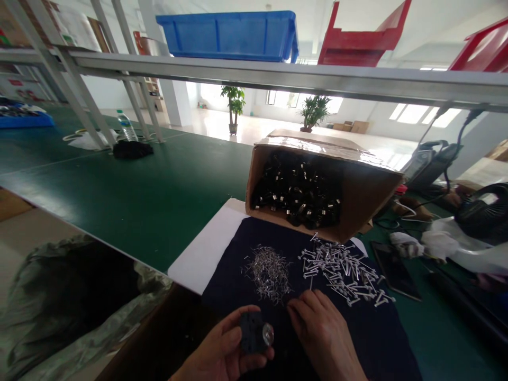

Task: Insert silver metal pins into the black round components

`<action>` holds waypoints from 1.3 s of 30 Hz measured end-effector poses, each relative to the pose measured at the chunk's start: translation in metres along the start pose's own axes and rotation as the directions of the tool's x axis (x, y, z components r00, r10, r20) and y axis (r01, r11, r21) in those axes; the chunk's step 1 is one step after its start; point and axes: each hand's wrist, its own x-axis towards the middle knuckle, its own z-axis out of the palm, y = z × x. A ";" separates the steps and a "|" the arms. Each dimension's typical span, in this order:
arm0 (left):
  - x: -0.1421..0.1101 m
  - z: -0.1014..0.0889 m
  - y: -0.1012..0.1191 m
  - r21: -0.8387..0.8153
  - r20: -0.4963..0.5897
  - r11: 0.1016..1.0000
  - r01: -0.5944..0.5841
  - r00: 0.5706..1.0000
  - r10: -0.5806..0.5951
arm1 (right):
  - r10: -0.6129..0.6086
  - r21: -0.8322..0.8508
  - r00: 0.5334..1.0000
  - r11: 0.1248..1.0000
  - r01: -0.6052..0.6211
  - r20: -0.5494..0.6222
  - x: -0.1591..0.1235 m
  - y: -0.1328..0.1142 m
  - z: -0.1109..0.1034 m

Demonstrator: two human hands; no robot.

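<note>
My left hand (226,344) grips a small black block-like part (251,332) with a shiny round metal piece on its right side. To its right, my right hand (323,328) rests low over the dark cloth (226,280), fingers pinched together; whatever is between the fingertips is hidden. Just beyond those fingertips lies a heap of thin silvery pins (270,272). A looser pile of long metal bolts or rods with wide heads (343,267) spreads on the cloth at the right.
Behind the cloth, a cardboard box (367,201) lies open toward me, filled with black parts bearing shiny metal bits. A dark phone-like slab (397,270), cables and a black fan (486,217) sit at the right. A shelf (246,71) crosses above, carrying a blue bin (230,37).
</note>
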 end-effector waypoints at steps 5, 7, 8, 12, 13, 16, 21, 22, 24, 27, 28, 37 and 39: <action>0.010 0.013 -0.004 0.012 0.007 1.000 0.022 1.000 -0.022 | -0.025 0.199 0.995 0.979 0.045 -0.100 0.006 -0.024 -0.031; 0.014 0.016 -0.008 -0.011 0.013 1.000 0.021 1.000 -0.021 | -0.075 0.194 0.988 0.976 0.100 -0.134 0.006 -0.035 -0.036; 0.016 0.018 -0.009 -0.018 0.017 1.000 0.025 1.000 -0.025 | -0.095 0.171 0.985 0.978 0.119 -0.146 0.006 -0.039 -0.036; 0.019 0.022 -0.012 0.005 0.011 0.999 0.048 0.999 -0.048 | -0.139 0.048 0.979 0.988 0.148 -0.152 0.002 -0.044 -0.035; 0.020 0.024 -0.012 0.021 0.002 0.998 0.055 0.998 -0.056 | -0.155 0.027 0.977 0.987 0.161 -0.149 0.001 -0.043 -0.035; 0.020 0.027 -0.012 0.050 -0.033 0.996 0.079 0.996 -0.077 | -0.197 -0.005 0.971 0.980 0.198 -0.136 0.001 -0.041 -0.039; 0.019 0.030 -0.013 0.073 -0.071 0.994 0.080 0.995 -0.074 | -0.169 0.002 0.973 0.985 0.171 -0.159 0.000 -0.041 -0.038; 0.019 0.031 -0.013 0.080 -0.076 0.994 0.077 0.995 -0.071 | -0.145 0.033 0.974 0.988 0.153 -0.171 -0.001 -0.041 -0.036; 0.019 0.032 -0.013 0.094 -0.081 0.993 0.071 0.995 -0.063 | -0.094 0.116 0.977 0.986 0.118 -0.193 -0.002 -0.040 -0.032; 0.018 0.035 -0.012 0.117 -0.066 0.992 0.049 0.997 -0.042 | -0.078 0.208 0.979 0.971 0.117 -0.187 -0.005 -0.036 -0.028; 0.018 0.036 -0.011 0.126 -0.069 0.991 0.050 0.997 -0.041 | -0.091 0.214 0.981 0.968 0.128 -0.171 -0.005 -0.035 -0.028; 0.019 0.029 -0.009 0.383 -0.023 0.922 -0.063 0.997 0.078 | -0.051 0.323 0.985 0.941 0.102 -0.163 -0.007 -0.037 -0.023; 0.019 0.024 -0.011 0.417 0.027 0.900 -0.129 0.991 0.129 | -0.035 0.319 0.983 0.943 0.092 -0.180 -0.009 -0.040 -0.021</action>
